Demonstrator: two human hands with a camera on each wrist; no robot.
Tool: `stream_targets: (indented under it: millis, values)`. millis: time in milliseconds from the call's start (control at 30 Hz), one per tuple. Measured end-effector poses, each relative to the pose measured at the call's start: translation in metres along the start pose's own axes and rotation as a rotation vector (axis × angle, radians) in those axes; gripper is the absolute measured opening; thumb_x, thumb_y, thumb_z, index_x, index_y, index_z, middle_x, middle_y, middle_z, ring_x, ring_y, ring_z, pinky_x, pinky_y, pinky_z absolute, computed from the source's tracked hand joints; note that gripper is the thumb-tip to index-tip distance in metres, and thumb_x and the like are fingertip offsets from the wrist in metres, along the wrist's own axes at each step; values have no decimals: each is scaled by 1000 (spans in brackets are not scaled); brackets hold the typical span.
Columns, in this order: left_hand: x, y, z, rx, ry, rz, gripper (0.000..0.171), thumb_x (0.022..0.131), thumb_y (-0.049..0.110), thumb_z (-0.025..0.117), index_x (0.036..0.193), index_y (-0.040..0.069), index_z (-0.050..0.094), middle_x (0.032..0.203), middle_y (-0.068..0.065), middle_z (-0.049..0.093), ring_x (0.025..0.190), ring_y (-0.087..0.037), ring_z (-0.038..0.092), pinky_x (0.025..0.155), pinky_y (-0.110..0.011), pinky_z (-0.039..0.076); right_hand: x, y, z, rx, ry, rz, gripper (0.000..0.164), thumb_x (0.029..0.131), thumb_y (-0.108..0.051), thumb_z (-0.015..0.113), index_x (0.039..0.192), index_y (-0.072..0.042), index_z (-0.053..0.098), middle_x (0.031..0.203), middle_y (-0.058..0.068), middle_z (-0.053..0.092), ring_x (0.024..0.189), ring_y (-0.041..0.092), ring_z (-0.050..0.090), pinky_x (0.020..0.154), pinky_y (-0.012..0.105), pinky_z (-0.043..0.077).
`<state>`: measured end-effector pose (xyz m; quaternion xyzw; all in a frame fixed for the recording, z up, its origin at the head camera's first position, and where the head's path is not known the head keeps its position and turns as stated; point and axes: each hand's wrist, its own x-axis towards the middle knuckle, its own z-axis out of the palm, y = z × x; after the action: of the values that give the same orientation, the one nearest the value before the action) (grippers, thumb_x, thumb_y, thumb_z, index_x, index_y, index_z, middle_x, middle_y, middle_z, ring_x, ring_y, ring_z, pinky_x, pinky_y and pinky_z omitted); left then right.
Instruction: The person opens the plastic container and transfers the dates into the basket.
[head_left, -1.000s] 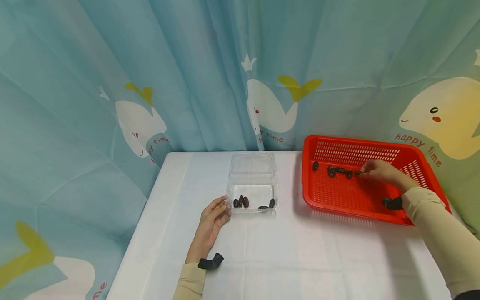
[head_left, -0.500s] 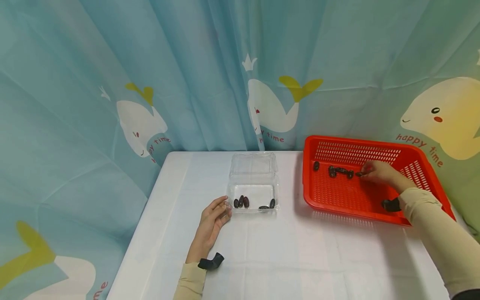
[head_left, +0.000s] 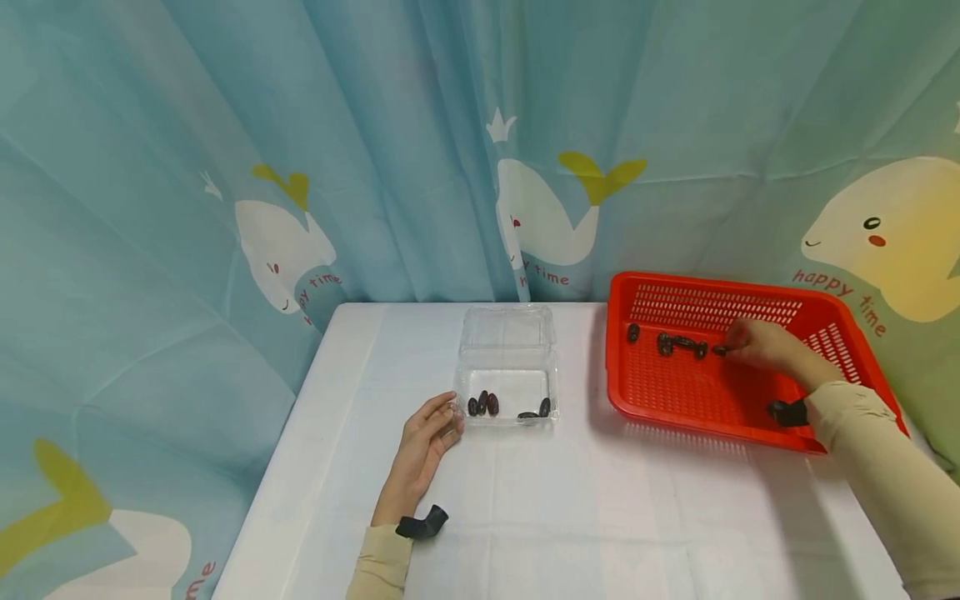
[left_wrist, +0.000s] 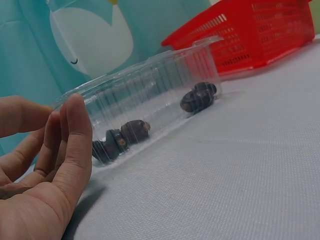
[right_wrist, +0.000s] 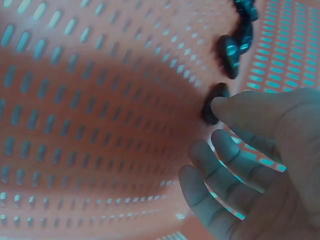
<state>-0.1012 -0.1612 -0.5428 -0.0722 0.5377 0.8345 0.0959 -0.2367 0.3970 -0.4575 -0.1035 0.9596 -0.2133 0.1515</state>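
Observation:
My left hand (head_left: 423, 442) holds the near left corner of an open clear plastic clamshell box (head_left: 513, 367), thumb against its wall in the left wrist view. Inside, several dark, glossy dates (left_wrist: 135, 131) lie along the near side, in a left and a right group. Over at the right, my right hand (head_left: 765, 343) reaches into a red plastic basket (head_left: 675, 408). Its thumb presses on a date (right_wrist: 214, 105) and appears to pinch it; the index finger is mostly hidden behind the thumb. A short row of dates (head_left: 682, 342) lies just left of that hand.
Another single date (head_left: 633, 332) sits near the basket's left wall. Box and basket stand apart on a table with a white cloth (head_left: 570, 500). A blue-green whale-print curtain (head_left: 420, 167) hangs right behind the table's far edge.
The right hand has shifted only slightly, around the date at its fingertips. The left hand and the box stay in place.

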Motion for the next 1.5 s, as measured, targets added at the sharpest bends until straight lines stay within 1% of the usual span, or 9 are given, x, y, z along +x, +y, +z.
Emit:
stream_targets:
  millis: [100,267,500,633,800,967,1167,1300,1500]
  values:
    - [1,0,-1,8,-6,8,45,107,8,55,149,-6,44,112,0,61,102,-10,63,90,-22,59,-1,-8,-4,2,12,-5,32,91,-3,71,114,15,57,106,34,63,92,42,62,85,63,56]
    - [1,2,0,1,-1,5,43,107,8,54,147,-4,46,114,-1,61,102,-11,62,90,-22,59,-1,-22,-8,-26,49,-50,30,92,-7,72,111,11,59,102,27,66,91,37,63,81,58,56]
    - [1,4,0,-6,4,3,43,107,7,53,148,-4,46,112,-2,61,102,-11,62,90,-22,59,3,-45,-11,-25,74,-91,26,94,-10,73,109,6,61,98,18,66,84,27,60,70,39,52]
    - [1,4,0,10,-7,9,44,108,9,54,149,-5,44,112,0,61,102,-9,63,90,-22,59,3,-64,-15,4,77,-113,25,95,-12,74,109,3,61,99,17,67,84,24,59,68,35,50]
    - [1,4,0,-5,1,-1,45,107,7,54,149,-5,45,112,-1,62,102,-10,63,90,-23,59,2,-86,-18,26,66,-161,21,95,-10,74,109,0,61,103,17,67,86,24,59,68,33,50]
    - [0,3,0,-9,5,-4,45,107,6,54,149,-5,45,112,-2,61,102,-11,63,90,-23,59,3,-108,-20,55,55,-208,20,95,-10,75,109,-4,62,103,12,68,89,22,59,68,28,51]
    - [0,3,1,-5,9,-9,44,107,7,54,148,-5,45,111,-2,62,102,-11,63,89,-23,59,4,-132,-20,87,35,-269,22,96,-10,75,116,-7,66,109,8,70,99,20,62,80,23,52]
    - [0,2,1,-20,14,-16,44,107,5,54,148,-5,46,110,-2,62,101,-11,63,89,-23,59,7,-146,-20,105,0,-308,25,97,-12,73,122,-11,67,117,8,71,105,21,63,87,25,55]
    - [0,2,2,-33,16,-16,43,107,4,53,148,-6,45,109,-2,62,99,-11,63,87,-23,60,12,-171,-15,136,-73,-360,30,98,-15,72,128,-12,66,124,7,70,113,23,65,97,41,58]
